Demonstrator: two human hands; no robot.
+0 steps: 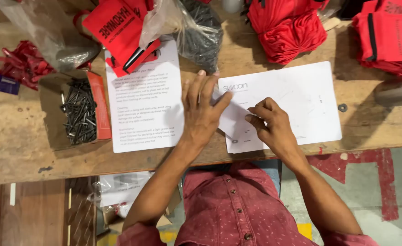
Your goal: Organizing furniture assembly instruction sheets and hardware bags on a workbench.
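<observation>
My left hand (201,111) lay flat on the wooden desk (23,146), near the front edge. Its fingers were spread wide and pressed down on the left end of a white sheet of paper with thin grey print (301,98). My right hand (271,125) was just beside it, on the same sheet. The fingers of that hand were curled in tight, and the thumb and first finger pinched a folded-up corner of the sheet. The fold stood up a little between my two hands. The rest of the sheet lay flat and reached toward the right edge of the desk.

Just left of my left hand lay a second white page full of small printed lines (144,105). It touched my wrist. Further left sat an open brown cardboard box with a red flap, full of dark metal screws (79,114). Along the back edge lay red cloth bags with black bands (292,27), and a clear plastic bag of dark small parts (201,32). A small dark metal ring (342,107) sat on the desk just past the right side of my sheet. Red ribbon (21,61) lay near the back left corner.
</observation>
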